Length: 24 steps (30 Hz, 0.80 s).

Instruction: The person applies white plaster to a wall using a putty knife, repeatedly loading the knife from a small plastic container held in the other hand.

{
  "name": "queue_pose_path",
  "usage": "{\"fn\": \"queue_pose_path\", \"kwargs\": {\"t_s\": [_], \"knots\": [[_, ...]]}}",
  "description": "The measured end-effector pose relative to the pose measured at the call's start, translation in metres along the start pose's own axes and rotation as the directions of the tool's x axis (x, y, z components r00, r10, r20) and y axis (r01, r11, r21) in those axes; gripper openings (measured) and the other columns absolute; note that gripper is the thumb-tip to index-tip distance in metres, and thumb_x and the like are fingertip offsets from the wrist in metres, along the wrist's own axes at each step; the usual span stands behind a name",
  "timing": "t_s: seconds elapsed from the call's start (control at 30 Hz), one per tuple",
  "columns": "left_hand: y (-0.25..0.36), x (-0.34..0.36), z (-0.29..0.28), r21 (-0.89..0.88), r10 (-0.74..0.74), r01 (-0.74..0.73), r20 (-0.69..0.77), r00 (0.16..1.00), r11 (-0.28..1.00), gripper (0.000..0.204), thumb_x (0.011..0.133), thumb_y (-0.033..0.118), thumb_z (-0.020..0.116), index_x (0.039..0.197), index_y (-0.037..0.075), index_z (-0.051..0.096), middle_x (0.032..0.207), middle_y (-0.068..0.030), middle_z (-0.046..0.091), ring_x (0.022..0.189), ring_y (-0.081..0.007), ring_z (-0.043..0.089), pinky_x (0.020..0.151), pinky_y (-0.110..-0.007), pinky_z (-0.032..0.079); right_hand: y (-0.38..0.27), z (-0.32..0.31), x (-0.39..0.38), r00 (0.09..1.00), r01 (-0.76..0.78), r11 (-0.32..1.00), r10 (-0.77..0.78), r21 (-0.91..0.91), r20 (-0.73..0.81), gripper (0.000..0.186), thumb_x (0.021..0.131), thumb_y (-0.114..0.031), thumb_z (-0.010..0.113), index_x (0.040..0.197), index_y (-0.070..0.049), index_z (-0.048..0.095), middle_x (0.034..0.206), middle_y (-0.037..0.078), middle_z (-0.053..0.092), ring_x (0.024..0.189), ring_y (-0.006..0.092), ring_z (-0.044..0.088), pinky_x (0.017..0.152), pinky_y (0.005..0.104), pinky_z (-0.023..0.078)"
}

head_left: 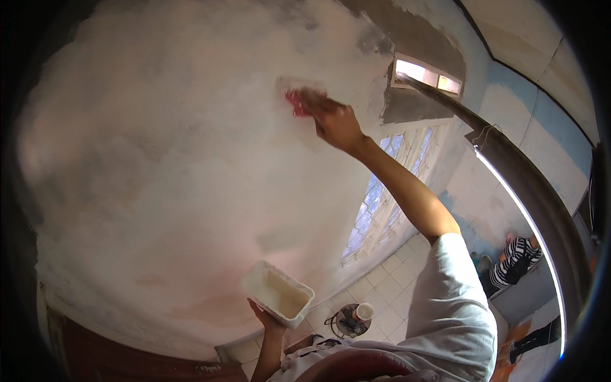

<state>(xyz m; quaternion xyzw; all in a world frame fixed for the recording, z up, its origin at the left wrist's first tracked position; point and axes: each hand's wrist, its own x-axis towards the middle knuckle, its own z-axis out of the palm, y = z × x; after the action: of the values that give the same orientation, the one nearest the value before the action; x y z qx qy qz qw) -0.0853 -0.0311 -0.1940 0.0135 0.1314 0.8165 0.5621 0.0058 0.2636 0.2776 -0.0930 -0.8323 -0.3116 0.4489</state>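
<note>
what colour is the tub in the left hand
The tub is whitish; see the head view.

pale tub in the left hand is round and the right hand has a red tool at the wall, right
Not round: the head view shows a rectangular pale tub in the left hand; the right hand has a red tool at the wall.

Right arm (414,194) stretched high and forward, right hand (331,121) curled tight; left hand (267,317) low, cupped.

Matt, blotchy wall (191,172) (tub (307,303) looks plastic).
</note>
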Motion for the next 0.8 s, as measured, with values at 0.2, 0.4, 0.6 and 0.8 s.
{"fn": "queue_pose_path", "kwargs": {"t_s": [0.2, 0.4, 0.6, 0.8], "knots": [[-0.003, 0.006, 0.008, 0.039, -0.01, 0.011, -0.022, 1.0, 0.999, 0.082, 0.096, 0.075, 0.039, 0.153, 0.016, 0.04, 0.149, -0.0075, 0.047, 0.133, -0.0301, 0.048, 0.11, -0.046, 0.042, 0.084, -0.057, 0.028, 0.97, -0.067, 0.998, 0.066, 0.004, -0.233, 0.05, 0.09, 0.006, 0.052, 0.133, -0.017, 0.064, 0.123, 0.012, 0.071, 0.108, 0.0329, 0.069, 0.094, 0.0433, 0.057], [-0.005, -0.006, 0.016, 0.061, -0.013, 0.018, -0.077, 0.997, 0.998, 0.081, 0.096, 0.075, 0.039, 0.152, 0.017, 0.04, 0.149, -0.0069, 0.047, 0.134, -0.0303, 0.047, 0.111, -0.047, 0.041, 0.18, -0.056, 0.099, 0.901, -0.363, 0.887, 0.258, -0.284, -0.348, 0.037, 0.094, -0.012, 0.058, 0.129, -0.019, 0.066, 0.109, 0.013, 0.073, 0.095, 0.0349, 0.07, 0.078, 0.0453, 0.057], [0.002, 0.006, 0.007, -0.013, 0.009, -0.009, -0.015, 1.0, 1.0, 0.08, 0.096, 0.074, 0.041, 0.152, 0.018, 0.041, 0.149, -0.006, 0.047, 0.134, -0.0291, 0.046, 0.112, -0.047, 0.04, -0.01, 0.015, 0.006, 0.977, -0.125, 0.991, 0.115, -0.045, -0.178, 0.06, 0.08, 0.001, 0.061, 0.135, -0.025, 0.063, 0.13, 0.01, 0.067, 0.106, 0.0287, 0.07, 0.083, 0.0398, 0.062], [0.003, 0.009, 0.03, 0.029, -0.001, 0.0, 0.027, 1.0, 1.0, 0.08, 0.097, 0.074, 0.039, 0.152, 0.016, 0.04, 0.149, -0.0071, 0.047, 0.134, -0.0292, 0.048, 0.111, -0.046, 0.041, -0.035, 0.004, -0.061, 0.972, 0.202, 0.924, -0.229, 0.324, 0.047, 0.053, 0.077, 0.01, 0.059, 0.124, -0.013, 0.068, 0.12, 0.007, 0.073, 0.102, 0.0234, 0.073, 0.082, 0.0345, 0.062]]}}
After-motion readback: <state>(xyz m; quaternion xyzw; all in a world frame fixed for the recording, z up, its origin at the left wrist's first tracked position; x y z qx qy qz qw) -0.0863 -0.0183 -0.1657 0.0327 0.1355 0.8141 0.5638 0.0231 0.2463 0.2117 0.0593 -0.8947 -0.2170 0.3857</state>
